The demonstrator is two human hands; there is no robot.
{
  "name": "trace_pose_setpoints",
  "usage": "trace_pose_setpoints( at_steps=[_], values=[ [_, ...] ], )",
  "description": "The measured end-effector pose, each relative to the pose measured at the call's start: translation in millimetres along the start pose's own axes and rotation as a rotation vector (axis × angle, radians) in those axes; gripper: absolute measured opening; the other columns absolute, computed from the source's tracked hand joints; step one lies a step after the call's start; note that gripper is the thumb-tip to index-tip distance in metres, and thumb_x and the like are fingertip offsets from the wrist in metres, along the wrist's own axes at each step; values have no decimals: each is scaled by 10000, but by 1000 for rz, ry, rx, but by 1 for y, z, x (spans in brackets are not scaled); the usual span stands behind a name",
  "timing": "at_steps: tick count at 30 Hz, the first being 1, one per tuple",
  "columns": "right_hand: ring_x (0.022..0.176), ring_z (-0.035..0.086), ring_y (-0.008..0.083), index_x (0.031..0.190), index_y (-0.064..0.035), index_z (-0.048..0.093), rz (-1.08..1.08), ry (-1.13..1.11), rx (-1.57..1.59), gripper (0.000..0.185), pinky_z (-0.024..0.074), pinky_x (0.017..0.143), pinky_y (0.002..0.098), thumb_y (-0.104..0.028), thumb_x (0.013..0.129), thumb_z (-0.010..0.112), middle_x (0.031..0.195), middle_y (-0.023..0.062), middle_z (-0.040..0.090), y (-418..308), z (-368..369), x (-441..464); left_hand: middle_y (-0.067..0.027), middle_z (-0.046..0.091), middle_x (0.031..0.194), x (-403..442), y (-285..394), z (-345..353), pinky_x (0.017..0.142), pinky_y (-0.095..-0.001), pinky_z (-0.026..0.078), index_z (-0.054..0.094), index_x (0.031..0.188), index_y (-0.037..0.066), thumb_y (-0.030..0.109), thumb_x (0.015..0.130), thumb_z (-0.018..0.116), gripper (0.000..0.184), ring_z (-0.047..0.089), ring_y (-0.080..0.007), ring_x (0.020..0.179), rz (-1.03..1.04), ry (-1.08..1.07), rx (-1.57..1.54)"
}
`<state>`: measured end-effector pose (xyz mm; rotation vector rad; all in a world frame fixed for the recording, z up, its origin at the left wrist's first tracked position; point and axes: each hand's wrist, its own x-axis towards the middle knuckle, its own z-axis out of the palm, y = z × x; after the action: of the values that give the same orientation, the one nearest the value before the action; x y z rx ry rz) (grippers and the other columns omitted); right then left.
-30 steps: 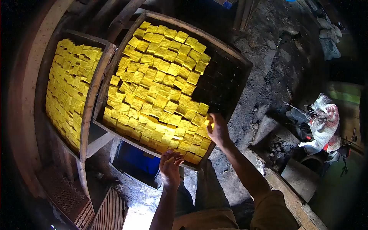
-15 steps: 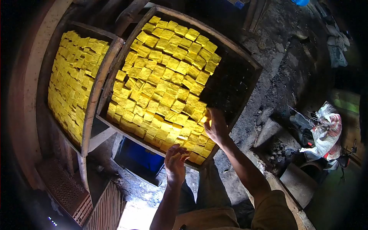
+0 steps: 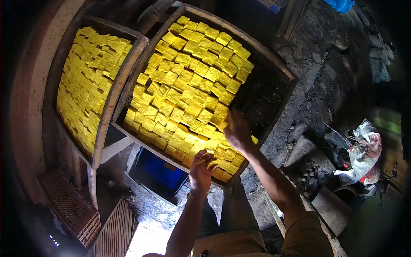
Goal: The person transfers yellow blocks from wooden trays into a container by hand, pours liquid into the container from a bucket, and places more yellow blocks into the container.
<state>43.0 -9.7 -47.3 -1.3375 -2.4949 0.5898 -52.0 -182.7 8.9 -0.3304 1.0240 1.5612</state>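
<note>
Rows of yellow blocks (image 3: 188, 81) cover most of a wooden-framed tray (image 3: 239, 28); the tray's dark bottom shows along its right side. My right hand (image 3: 237, 132) is over the right edge of the rows, fingers bent down at the blocks; what its fingertips hold, if anything, is hidden. Near the tray's front edge, my left hand (image 3: 201, 172) is raised palm up with curled fingers apart, holding nothing that I can see. A single yellow block (image 3: 254, 139) shows just right of my right wrist.
A second tray (image 3: 124, 70) full of yellow blocks stands at the left. Below are a blue container (image 3: 160, 171), a brown plastic crate (image 3: 70, 210) and a slatted panel (image 3: 113, 233). A white and red sack (image 3: 364, 152) lies at the right, beyond rough dark ground.
The trays have shifted slightly right and up in view. My right hand has moved up along the edge of the rows, and a block now shows beside its wrist.
</note>
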Motion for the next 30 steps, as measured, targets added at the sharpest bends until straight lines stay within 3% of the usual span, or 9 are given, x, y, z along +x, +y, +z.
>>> trace_pose_setpoints(
  at_steps=[6,11,13,15,16,20,21,26,30],
  values=[
    [977,575,268,1054,-57,553,177,-337,689,404,472,830,388,-158,690,697,1023,147,585,20,-28,26,-104,437,1412,40,-13,14,1091,-468,305,322,1474,125,421,888,517,686,406,-302,1317,-104,-99,-292],
    [1208,526,230,1284,-36,533,132,-533,906,657,456,975,369,-264,735,813,1221,121,596,10,-105,-6,-70,484,1367,58,-29,35,999,-479,397,433,1391,193,433,856,608,612,450,-301,1271,-116,-200,-234],
    [1309,448,282,1325,-25,507,21,-440,623,645,402,1041,469,-302,801,760,1303,118,560,47,-91,-29,-86,569,1290,54,-29,32,907,-454,485,518,1330,194,341,881,616,483,510,-315,1232,-231,-282,-395],
    [1370,366,330,1297,-29,527,-5,-82,-338,521,294,1100,565,-261,857,683,1296,104,566,64,-69,-62,-93,595,1249,44,-25,20,889,-445,505,533,1323,197,294,876,624,467,519,-329,1226,-266,-278,-421],
    [1398,307,348,1283,-49,543,71,-115,-372,441,212,1114,615,-204,878,627,1261,98,584,59,-58,-76,-100,621,1208,39,-24,12,870,-437,525,548,1317,199,247,871,632,456,528,-342,1220,-298,-270,-450],
    [1291,474,294,1159,-70,595,69,2,-231,379,255,1104,566,-104,796,698,1101,95,651,49,-35,-113,-125,527,1332,14,-6,6,899,-423,529,424,1438,221,182,783,690,708,424,-395,1308,-234,-199,-432],
    [1217,530,287,1125,-73,602,89,-10,-88,371,311,1071,534,-59,769,705,1079,96,658,53,-39,-117,-109,555,1307,9,-2,-1,896,-459,517,487,1380,213,167,841,642,562,472,-401,1272,-252,-258,-500],
    [1035,606,303,1059,-53,588,286,-195,440,366,485,889,392,4,719,711,1066,121,644,53,-37,-86,-118,560,1302,-3,3,-23,830,-448,509,494,1374,205,206,825,655,572,480,-400,1250,-235,-261,-508],
    [1166,526,398,1140,-31,557,140,158,29,379,488,917,436,10,772,636,1242,250,537,38,-17,-70,-147,544,1326,-9,4,-26,871,-464,531,483,1393,199,227,791,671,631,471,-399,1261,-206,-251,-436]
  ],
)
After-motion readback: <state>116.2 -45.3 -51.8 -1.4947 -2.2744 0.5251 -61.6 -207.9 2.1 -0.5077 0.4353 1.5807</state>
